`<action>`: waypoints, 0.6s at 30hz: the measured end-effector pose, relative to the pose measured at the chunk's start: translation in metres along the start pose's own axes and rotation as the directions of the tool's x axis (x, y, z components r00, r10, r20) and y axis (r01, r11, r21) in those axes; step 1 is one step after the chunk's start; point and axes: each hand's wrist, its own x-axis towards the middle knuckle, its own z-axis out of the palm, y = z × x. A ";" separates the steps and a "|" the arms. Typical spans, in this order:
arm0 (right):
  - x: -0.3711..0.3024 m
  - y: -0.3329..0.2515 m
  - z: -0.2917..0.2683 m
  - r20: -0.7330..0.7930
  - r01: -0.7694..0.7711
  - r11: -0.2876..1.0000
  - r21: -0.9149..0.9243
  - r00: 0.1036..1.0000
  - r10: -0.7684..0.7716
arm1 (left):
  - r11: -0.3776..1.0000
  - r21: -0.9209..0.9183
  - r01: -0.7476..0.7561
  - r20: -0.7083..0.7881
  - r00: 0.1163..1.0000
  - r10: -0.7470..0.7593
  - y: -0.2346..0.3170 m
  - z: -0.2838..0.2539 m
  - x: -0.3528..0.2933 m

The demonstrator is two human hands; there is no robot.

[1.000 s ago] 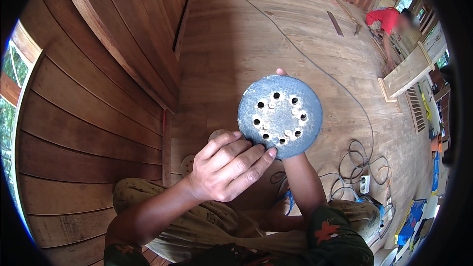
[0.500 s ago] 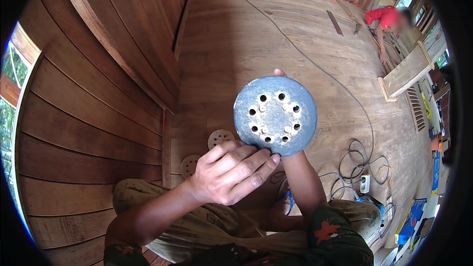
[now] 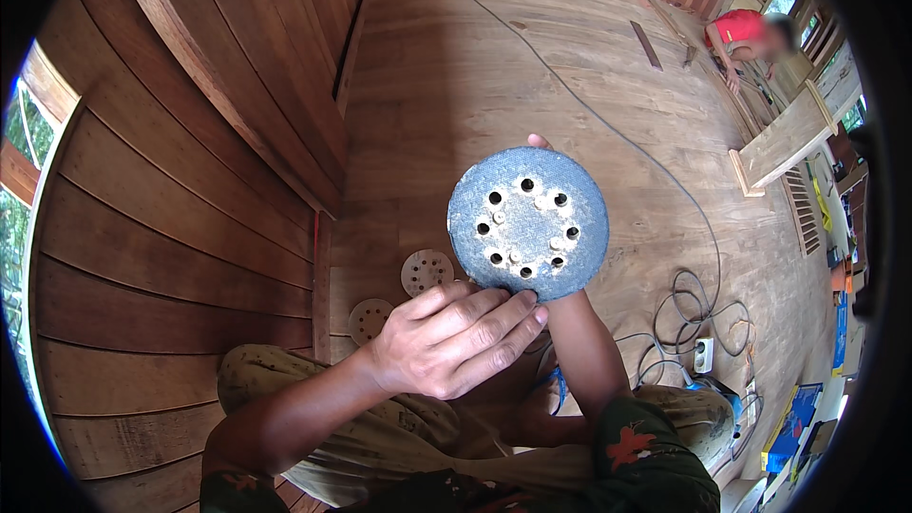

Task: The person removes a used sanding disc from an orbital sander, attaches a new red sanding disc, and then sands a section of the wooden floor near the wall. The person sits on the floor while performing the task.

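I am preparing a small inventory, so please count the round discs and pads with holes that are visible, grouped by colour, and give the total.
Blue-grey, round, textured pad with holes, its lower edge touched by the left hand: 1
Pale beige, thin, round discs with holes, on the floor: 2
Total: 3

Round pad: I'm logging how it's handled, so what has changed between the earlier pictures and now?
The round pad has turned, its holes sitting at different angles, and shifted slightly left. The upper perforated disc, mostly hidden a second ago, shows more. The co-worker's hand moved up the picture. The left hand keeps its fingers at the pad's lower rim.
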 end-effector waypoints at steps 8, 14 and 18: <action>0.001 -0.002 -0.001 -0.001 -0.051 0.997 0.059 0.999 0.051 | 1.000 -0.012 -0.010 0.012 1.000 0.010 -0.001 0.000 0.000; -0.002 -0.001 0.005 0.031 -0.079 0.984 0.160 0.997 0.075 | 1.000 -0.011 -0.023 0.003 1.000 0.023 -0.001 0.000 0.002; -0.004 0.001 0.006 -0.017 -0.085 0.984 0.159 0.996 0.089 | 1.000 -0.013 -0.024 0.010 1.000 0.024 0.000 -0.001 0.002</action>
